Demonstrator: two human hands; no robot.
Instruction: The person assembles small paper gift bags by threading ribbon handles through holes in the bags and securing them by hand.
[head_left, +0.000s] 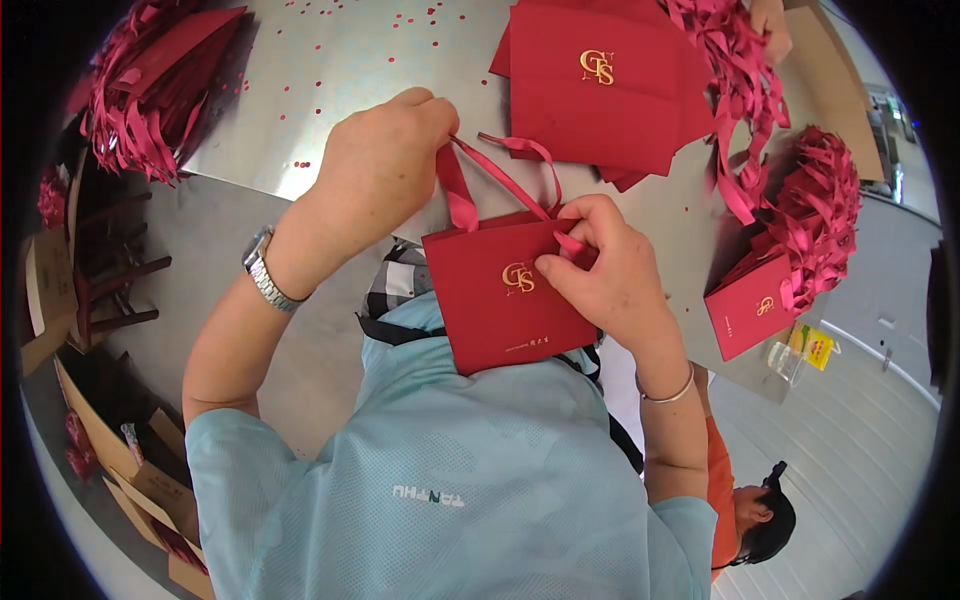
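Observation:
A red paper gift bag (490,320) with a gold logo hangs in front of my body at the table's near edge. My left hand (385,160) is closed on its red ribbon handle (457,190), pulled up to the left of the bag's top. At the top right corner of the bag, my right hand (610,265) pinches a short ribbon end (569,242) against the front. A loose ribbon tail curls up between the hands. Just beyond lies a stack of flat red bags (600,110) with the same gold logo.
Red bags with bunched ribbons (150,90) lie at the far left, and more ribboned bags (790,240) at the right. Small red discs dot the metal table (350,40). A plastic container (790,355) stands near its right edge. Cardboard boxes (140,470) are on the left; another person (750,520) is at lower right.

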